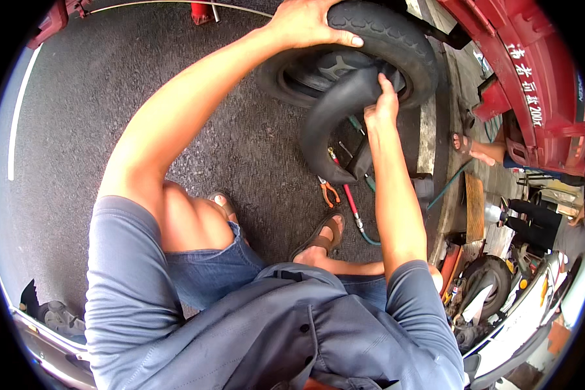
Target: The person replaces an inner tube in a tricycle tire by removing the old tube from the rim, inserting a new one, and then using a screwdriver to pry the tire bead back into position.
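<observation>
At the top of the head view, my left hand (315,23) grips a black tyre (396,39) over its upper edge, the thumb lying on the tread. A dark wheel rim (335,65) shows inside it. My right hand (383,107) is closed on a black rubber inner tube (325,123), which curves down out of the tyre toward the pavement. Below the tube lie orange-handled pliers (328,192) and a red tool (351,205) joined to a teal hose (370,237). More tools are partly hidden behind the tube.
A red vehicle body (520,65) fills the upper right. At right are another person's sandalled foot (461,143) and a standing person in dark trousers (533,227). A wooden board (474,208), motorcycle parts (487,292) and a pavement edge (429,130) flank the asphalt (78,110).
</observation>
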Demonstrator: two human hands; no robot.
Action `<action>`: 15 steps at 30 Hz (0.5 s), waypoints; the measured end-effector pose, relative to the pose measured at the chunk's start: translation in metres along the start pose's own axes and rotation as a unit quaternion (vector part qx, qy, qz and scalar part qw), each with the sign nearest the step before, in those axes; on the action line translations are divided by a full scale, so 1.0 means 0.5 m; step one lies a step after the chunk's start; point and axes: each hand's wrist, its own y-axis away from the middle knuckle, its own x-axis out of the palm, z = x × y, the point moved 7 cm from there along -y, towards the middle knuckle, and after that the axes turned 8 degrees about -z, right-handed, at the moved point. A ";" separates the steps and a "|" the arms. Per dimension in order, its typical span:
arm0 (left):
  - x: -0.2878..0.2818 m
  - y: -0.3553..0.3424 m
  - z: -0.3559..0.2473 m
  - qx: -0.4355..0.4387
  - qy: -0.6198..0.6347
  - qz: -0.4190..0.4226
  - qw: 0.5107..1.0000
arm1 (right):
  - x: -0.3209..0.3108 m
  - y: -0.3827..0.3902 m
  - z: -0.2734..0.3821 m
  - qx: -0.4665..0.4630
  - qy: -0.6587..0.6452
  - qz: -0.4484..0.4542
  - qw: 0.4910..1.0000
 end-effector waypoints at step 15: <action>-0.017 0.019 -0.035 0.025 0.005 -0.024 0.999 | -0.285 0.408 -0.034 -0.055 0.618 0.144 0.771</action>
